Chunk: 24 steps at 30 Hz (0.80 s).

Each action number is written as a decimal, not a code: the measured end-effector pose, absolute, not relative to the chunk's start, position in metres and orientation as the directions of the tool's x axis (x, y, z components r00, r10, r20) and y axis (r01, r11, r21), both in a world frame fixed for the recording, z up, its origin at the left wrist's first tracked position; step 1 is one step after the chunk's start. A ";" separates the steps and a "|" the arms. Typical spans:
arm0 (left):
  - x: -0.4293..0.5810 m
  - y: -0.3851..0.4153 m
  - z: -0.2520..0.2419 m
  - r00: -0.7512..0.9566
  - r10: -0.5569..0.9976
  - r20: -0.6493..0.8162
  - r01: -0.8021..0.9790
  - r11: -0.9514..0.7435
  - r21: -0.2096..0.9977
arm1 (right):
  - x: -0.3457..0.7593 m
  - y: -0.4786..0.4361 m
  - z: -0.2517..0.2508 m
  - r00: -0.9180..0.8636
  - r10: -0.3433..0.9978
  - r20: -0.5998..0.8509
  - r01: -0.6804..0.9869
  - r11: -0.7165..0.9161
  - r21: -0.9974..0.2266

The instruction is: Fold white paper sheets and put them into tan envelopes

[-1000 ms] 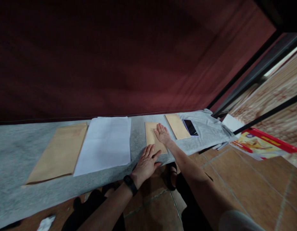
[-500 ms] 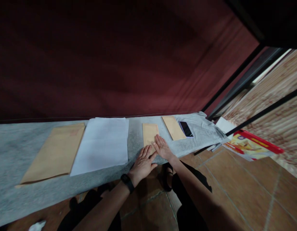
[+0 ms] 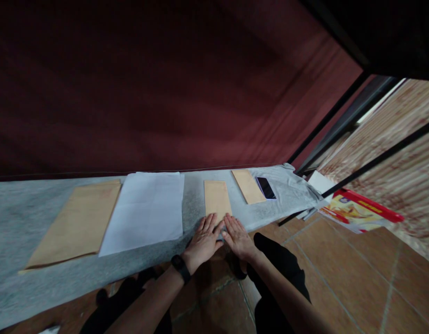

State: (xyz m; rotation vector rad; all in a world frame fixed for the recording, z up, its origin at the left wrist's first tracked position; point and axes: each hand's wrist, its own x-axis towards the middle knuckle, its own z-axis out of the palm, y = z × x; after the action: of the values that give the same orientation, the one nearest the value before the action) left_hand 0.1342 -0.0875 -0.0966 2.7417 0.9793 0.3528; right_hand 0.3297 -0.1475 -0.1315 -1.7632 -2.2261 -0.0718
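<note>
Our two bare hands rest side by side on the near end of a small tan envelope [image 3: 217,197], which lies flat on the cloth-covered counter [image 3: 194,199] in front of us. The fingers of the left hand [image 3: 203,243] and right hand [image 3: 240,243] are stretched out, palms down, grasping nothing. To flatten the paper well, we would judge it best to press evenly with both hands, spreading outward gently so that it neither creases nor slides.

To our left are white sheets [image 3: 144,208] and a larger envelope [image 3: 75,222]; to our right, another small envelope [image 3: 248,185] sits just beside a dark-screened phone [image 3: 266,188]. The larger envelope bears faint red print near its far right corner, too small for us to read. On the floor at right, a red and yellow box [image 3: 360,211] carries yellow lettering, also illegible.
</note>
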 end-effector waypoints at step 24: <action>0.138 -0.087 -0.088 0.779 0.626 0.045 0.595 -0.759 0.263 | 0.317 0.022 -0.105 -0.042 0.999 -0.003 0.997 0.042 -0.069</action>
State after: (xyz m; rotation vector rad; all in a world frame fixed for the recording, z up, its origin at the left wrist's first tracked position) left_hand 0.1382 -0.0868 -0.0875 2.7375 0.9544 0.1904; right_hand 0.3168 0.0225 -0.1050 -2.1415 -2.2342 0.0808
